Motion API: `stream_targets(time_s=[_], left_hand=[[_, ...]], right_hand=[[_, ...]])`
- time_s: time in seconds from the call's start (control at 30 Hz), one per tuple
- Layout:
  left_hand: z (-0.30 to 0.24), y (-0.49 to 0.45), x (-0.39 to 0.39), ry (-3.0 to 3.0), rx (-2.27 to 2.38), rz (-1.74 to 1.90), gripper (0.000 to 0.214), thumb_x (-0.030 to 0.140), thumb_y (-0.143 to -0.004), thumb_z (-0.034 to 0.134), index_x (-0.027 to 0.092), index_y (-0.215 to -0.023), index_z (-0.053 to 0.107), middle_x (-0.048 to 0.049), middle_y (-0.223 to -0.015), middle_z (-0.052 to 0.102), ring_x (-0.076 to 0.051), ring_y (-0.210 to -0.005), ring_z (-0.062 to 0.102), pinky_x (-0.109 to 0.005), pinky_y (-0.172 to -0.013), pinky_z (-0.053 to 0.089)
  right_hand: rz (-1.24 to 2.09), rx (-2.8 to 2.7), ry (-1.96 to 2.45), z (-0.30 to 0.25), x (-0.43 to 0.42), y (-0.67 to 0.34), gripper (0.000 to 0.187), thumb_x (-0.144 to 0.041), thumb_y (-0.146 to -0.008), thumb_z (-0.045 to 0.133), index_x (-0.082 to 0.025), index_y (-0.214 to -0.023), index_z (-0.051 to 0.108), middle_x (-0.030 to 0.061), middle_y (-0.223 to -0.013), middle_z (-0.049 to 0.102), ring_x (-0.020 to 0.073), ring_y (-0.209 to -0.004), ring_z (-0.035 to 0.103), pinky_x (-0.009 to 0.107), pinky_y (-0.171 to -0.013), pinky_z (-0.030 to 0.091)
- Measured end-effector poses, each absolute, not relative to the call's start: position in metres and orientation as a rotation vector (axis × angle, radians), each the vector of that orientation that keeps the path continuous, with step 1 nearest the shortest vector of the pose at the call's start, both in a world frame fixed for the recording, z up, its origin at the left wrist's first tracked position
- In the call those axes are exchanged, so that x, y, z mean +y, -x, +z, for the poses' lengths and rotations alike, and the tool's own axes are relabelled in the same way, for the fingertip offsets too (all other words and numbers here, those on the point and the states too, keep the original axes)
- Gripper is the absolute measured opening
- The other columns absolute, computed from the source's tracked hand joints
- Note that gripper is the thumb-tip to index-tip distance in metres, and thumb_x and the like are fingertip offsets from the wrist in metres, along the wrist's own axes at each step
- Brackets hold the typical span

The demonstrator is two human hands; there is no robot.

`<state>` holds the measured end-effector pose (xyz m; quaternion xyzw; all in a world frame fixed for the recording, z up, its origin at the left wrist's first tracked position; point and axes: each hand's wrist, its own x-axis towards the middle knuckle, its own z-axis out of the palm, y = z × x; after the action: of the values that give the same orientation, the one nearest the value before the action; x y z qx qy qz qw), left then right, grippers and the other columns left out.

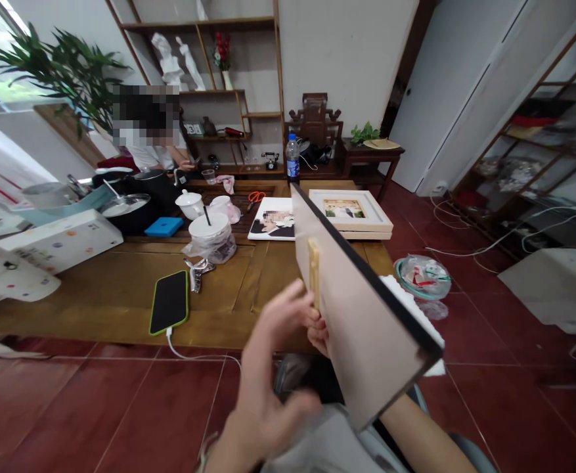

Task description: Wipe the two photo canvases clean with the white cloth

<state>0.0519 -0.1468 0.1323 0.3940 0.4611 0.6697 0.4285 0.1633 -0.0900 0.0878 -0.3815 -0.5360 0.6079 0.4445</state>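
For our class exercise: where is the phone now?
In the head view, the phone lies left of centre on the table, by its near edge, a white cable plugged in.

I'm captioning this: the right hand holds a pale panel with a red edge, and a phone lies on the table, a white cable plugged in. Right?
The edge is black, not red, as the head view shows. The rest stands: the right hand holds the pale panel, and the phone lies on the table with the white cable plugged in.

Pale panel — black-edged, black phone — lime-rimmed, dark red floor
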Motion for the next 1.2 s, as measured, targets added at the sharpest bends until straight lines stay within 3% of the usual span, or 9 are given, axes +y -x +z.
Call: stream_targets(time_s=[0.2,0.4,0.63,0.7,0.8,0.87,0.97,1.1,1.2], left_hand=[[0.099,0.014,-0.039,-1.246,1.276,1.693,0.057,0.031,-0.070,0.072,0.023,-0.122,0.052,-0.0090,-0.140,0.043,-0.022,-0.131,0.037,-0.032,-0.103,0.034],[0.057,0.037,0.002,-0.974,1.023,1.232,0.043,0.044,-0.063,0.074,0.010,-0.088,0.066,-0.0103,-0.087,0.070,-0.023,-0.082,0.065,-0.028,-0.072,0.051],[0.044,0.044,-0.034,-0.741,1.076,1.345,0.050,0.049,-0.059,0.077,0.011,-0.089,0.066,-0.0106,-0.084,0.072,-0.022,-0.075,0.067,-0.027,-0.068,0.053],[0.046,0.038,-0.043,-0.723,1.068,1.347,0.052,0.049,-0.063,0.075,0.010,-0.096,0.066,-0.0120,-0.087,0.072,-0.024,-0.080,0.068,-0.029,-0.073,0.054],[0.049,0.032,-0.052,-0.628,1.071,1.353,0.051,0.049,-0.069,0.070,0.012,-0.104,0.066,-0.0125,-0.093,0.072,-0.025,-0.085,0.069,-0.031,-0.077,0.055],[0.049,0.031,-0.055,-0.543,1.091,1.346,0.048,0.047,-0.075,0.065,0.013,-0.109,0.064,-0.0125,-0.095,0.072,-0.025,-0.088,0.069,-0.032,-0.078,0.056],[0.052,0.035,-0.058,-0.441,1.119,1.329,0.049,0.046,-0.080,0.060,0.012,-0.116,0.060,-0.0132,-0.094,0.073,-0.026,-0.089,0.069,-0.034,-0.079,0.056],[0.056,0.037,-0.063,-0.368,1.126,1.265,0.052,0.045,-0.081,0.059,0.011,-0.120,0.058,-0.0143,-0.095,0.072,-0.028,-0.088,0.069,-0.036,-0.077,0.057],[0.058,0.037,-0.066,-0.328,1.152,1.268,0.053,0.045,-0.081,0.059,0.012,-0.122,0.056,-0.0142,-0.096,0.072,-0.028,-0.088,0.069,-0.036,-0.076,0.058]], right_hand=[[2.110,-0.613,0.795,0.075,-0.112,-0.153,0.020,-0.015,-0.088,0.036,-0.018,-0.081,0.054,-0.0085,-0.058,0.032,0.0040,-0.042,0.033,0.007,-0.038,0.031],[2.397,-0.216,0.674,0.042,-0.122,-0.141,0.034,-0.019,-0.096,0.022,-0.018,-0.079,0.052,-0.0100,-0.054,0.023,0.0024,-0.032,0.018,0.000,-0.027,0.010],[2.644,-0.155,0.556,0.051,-0.126,-0.161,0.042,-0.028,-0.097,0.021,-0.015,-0.083,0.058,-0.0121,-0.047,0.026,0.0000,-0.026,0.011,0.002,-0.024,0.008],[2.693,-0.276,0.491,0.059,-0.125,-0.170,0.038,-0.034,-0.096,0.028,-0.013,-0.088,0.059,-0.0120,-0.044,0.033,-0.0010,-0.024,0.013,0.003,-0.023,0.009],[2.661,-0.585,0.465,0.075,-0.131,-0.189,0.043,-0.047,-0.092,0.034,-0.012,-0.104,0.056,-0.0011,-0.057,0.059,0.0020,-0.026,0.038,0.009,-0.023,0.024],[2.514,-0.829,0.584,0.083,-0.143,-0.207,0.045,-0.051,-0.090,0.035,-0.015,-0.110,0.052,0.0083,-0.078,0.067,0.0093,-0.036,0.055,0.015,-0.026,0.035],[1.948,-1.237,1.014,0.086,-0.165,-0.240,0.031,-0.043,-0.089,0.046,-0.019,-0.107,0.052,0.0088,-0.088,0.066,0.0142,-0.049,0.063,0.020,-0.034,0.044],[0.708,-1.758,1.334,0.073,-0.174,-0.277,0.018,-0.028,-0.075,0.068,-0.022,-0.089,0.058,0.0085,-0.094,0.064,0.0222,-0.080,0.064,0.034,-0.066,0.054],[0.273,-2.079,1.225,0.067,-0.167,-0.288,0.018,-0.026,-0.070,0.073,-0.023,-0.083,0.060,0.0115,-0.118,0.057,0.0326,-0.115,0.049,0.049,-0.092,0.044]])
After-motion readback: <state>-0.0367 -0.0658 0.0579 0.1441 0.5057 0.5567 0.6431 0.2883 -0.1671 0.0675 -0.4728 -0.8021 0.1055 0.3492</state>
